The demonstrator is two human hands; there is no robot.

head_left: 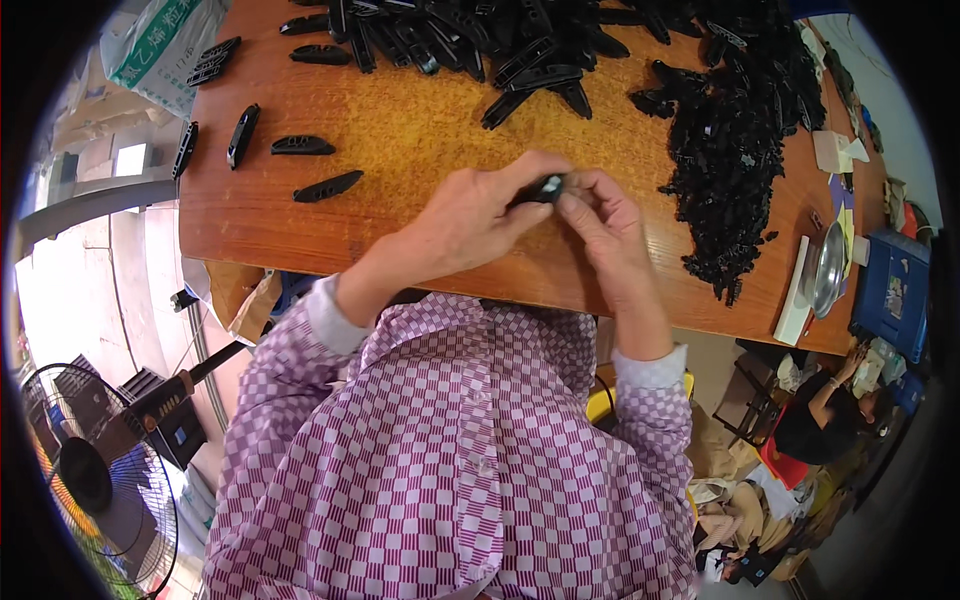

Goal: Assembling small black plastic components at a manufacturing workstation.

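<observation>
pinching a small black plastic part [547, 187] between both sets of fingertips, we work at the near edge of a wooden table [420, 130]. our left hand [470, 222] closes thumb and forefinger on the part's left end; our right hand [605, 225] presses thumb and fingers together on its right end, so the piece sits just above the tabletop, near the table's middle. at 12 o'clock from the hands lies a heap of long black clips [480, 35]; at 2 o'clock a dense pile of small black pieces [735, 140] runs down toward the table edge. at 9 to 10 o'clock a few single black clips [328, 186] lie well apart on bare wood. at 3 o'clock a metal bowl [827, 270] rests beside a white slab. our checked purple sleeves fill the lower view, a floor fan [90, 480] at 8 o'clock.
</observation>
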